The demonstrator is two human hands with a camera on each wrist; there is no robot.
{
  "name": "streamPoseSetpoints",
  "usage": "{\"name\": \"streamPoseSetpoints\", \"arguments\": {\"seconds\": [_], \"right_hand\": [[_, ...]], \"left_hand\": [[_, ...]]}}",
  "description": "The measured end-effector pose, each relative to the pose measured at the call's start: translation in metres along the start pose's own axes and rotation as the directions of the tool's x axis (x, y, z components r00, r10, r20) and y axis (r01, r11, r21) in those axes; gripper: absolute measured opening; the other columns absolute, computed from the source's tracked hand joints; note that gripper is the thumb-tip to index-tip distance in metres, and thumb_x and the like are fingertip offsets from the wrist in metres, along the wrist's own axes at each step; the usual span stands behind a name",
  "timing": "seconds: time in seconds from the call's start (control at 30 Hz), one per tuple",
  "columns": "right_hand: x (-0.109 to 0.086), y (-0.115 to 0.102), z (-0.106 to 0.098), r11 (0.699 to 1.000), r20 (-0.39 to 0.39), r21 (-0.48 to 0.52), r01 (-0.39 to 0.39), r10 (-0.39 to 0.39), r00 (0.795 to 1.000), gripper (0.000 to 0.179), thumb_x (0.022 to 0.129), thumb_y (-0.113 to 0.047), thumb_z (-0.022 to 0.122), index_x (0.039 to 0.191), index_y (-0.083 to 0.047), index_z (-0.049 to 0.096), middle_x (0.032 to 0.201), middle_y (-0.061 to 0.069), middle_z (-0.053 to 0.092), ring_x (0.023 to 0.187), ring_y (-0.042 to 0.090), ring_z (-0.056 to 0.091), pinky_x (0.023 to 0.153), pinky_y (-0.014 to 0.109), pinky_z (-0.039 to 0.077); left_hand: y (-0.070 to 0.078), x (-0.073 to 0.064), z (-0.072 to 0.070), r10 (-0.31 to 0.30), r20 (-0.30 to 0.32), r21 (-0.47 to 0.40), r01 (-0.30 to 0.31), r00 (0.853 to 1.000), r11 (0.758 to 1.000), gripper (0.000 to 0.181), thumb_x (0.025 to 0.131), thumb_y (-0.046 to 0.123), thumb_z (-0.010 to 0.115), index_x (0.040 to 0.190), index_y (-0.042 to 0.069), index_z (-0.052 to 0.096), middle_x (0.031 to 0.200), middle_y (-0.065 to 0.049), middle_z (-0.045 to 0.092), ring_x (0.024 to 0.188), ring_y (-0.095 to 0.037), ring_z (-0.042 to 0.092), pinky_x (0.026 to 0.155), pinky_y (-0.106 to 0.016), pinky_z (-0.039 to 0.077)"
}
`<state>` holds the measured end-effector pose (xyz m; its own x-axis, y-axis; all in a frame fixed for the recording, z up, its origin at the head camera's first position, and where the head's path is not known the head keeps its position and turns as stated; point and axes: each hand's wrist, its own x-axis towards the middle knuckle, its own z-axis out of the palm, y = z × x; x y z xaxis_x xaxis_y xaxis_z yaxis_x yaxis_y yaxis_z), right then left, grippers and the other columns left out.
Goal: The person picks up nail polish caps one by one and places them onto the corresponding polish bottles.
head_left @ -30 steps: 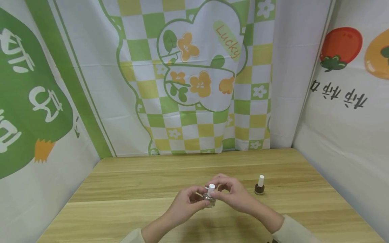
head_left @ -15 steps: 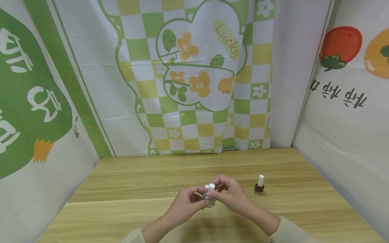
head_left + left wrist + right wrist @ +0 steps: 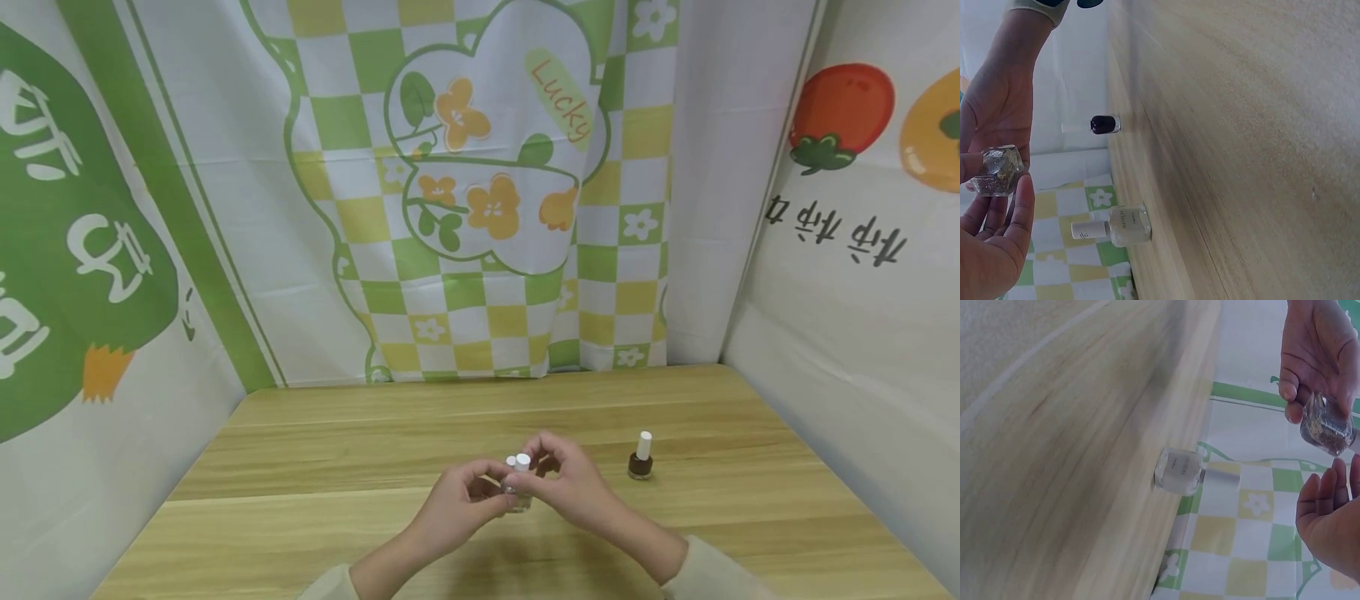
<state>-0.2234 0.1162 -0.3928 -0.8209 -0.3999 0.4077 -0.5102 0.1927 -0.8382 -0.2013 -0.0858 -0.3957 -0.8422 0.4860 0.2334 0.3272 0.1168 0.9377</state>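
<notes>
Both hands meet at a small nail polish bottle (image 3: 999, 170) of clear glass with glitter in it, held up over the table. My left hand (image 3: 453, 508) grips the glass body between thumb and fingers. Its white cap (image 3: 522, 461) points up, and my right hand (image 3: 566, 483) pinches it, thumb in front and fingers behind. Beyond the hands, a second nail polish bottle (image 3: 1177, 472), pale with a white cap, stands upright on the table; the hands mostly hide it in the head view. A dark nail polish bottle (image 3: 641, 464) with a white cap stands to the right.
The wooden table (image 3: 337, 442) spreads out under the hands. A green and yellow checked cloth (image 3: 465, 292) hangs behind its far edge, and printed white cloths flank both sides.
My right hand has turned a little about the cap, its thumb sliding left across it. The second bottle's cap, covered by fingers before, now shows. The left hand keeps its grip.
</notes>
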Motion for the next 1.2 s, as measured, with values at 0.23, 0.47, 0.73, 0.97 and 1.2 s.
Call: {"name": "streamPoseSetpoints", "arguments": {"seconds": [0.23,0.47,0.73,0.97,1.2], "right_hand": [[0.002,-0.004,-0.013,0.996,0.087,0.075,0.044,-0.051,0.995,0.024,0.085,-0.011,0.074,0.106,-0.006,0.062,0.101,0.009,0.063,0.091,0.022,0.057,0.081,0.033,0.049],[0.002,-0.006,-0.019,0.984,0.191,0.128,0.122,-0.145,0.971,0.024,0.089,-0.005,0.067,0.113,-0.003,0.065,0.107,0.014,0.063,0.090,0.021,0.058,0.078,0.035,0.051],[0.002,-0.006,-0.018,0.982,0.207,0.133,0.135,-0.160,0.965,0.018,0.092,-0.004,0.063,0.110,-0.003,0.067,0.107,0.012,0.064,0.091,0.020,0.058,0.079,0.035,0.051],[0.000,-0.006,-0.017,0.992,0.180,0.112,0.062,-0.082,0.980,0.015,0.092,-0.009,0.066,0.106,-0.006,0.068,0.104,0.009,0.065,0.090,0.021,0.058,0.080,0.036,0.050],[-0.001,-0.004,-0.012,0.995,0.127,0.100,0.011,-0.024,0.992,0.014,0.089,-0.010,0.070,0.100,-0.004,0.065,0.095,0.008,0.065,0.084,0.021,0.059,0.077,0.033,0.051]], "left_hand": [[0.002,0.000,-0.001,-0.016,-0.008,0.001,0.016,1.000,1.000,0.025,0.091,0.013,0.069,0.112,0.000,0.064,0.107,-0.010,0.064,0.087,-0.019,0.066,0.076,-0.029,0.056],[0.000,0.000,-0.001,-0.011,-0.005,0.001,0.011,1.000,1.000,0.025,0.090,0.012,0.069,0.111,0.000,0.064,0.107,-0.010,0.064,0.086,-0.019,0.066,0.076,-0.029,0.056],[-0.001,0.000,-0.001,-0.005,-0.015,0.014,0.006,1.000,1.000,0.025,0.090,0.013,0.070,0.110,0.000,0.065,0.107,-0.009,0.065,0.085,-0.018,0.066,0.075,-0.028,0.056],[-0.001,0.000,0.000,-0.008,-0.031,0.016,0.008,0.999,1.000,0.024,0.089,0.012,0.071,0.109,0.000,0.065,0.105,-0.009,0.065,0.085,-0.017,0.066,0.074,-0.027,0.055],[-0.001,0.000,0.000,0.000,-0.014,0.006,0.000,1.000,1.000,0.024,0.090,0.012,0.070,0.110,0.000,0.064,0.106,-0.009,0.065,0.085,-0.017,0.066,0.076,-0.027,0.055]]}}
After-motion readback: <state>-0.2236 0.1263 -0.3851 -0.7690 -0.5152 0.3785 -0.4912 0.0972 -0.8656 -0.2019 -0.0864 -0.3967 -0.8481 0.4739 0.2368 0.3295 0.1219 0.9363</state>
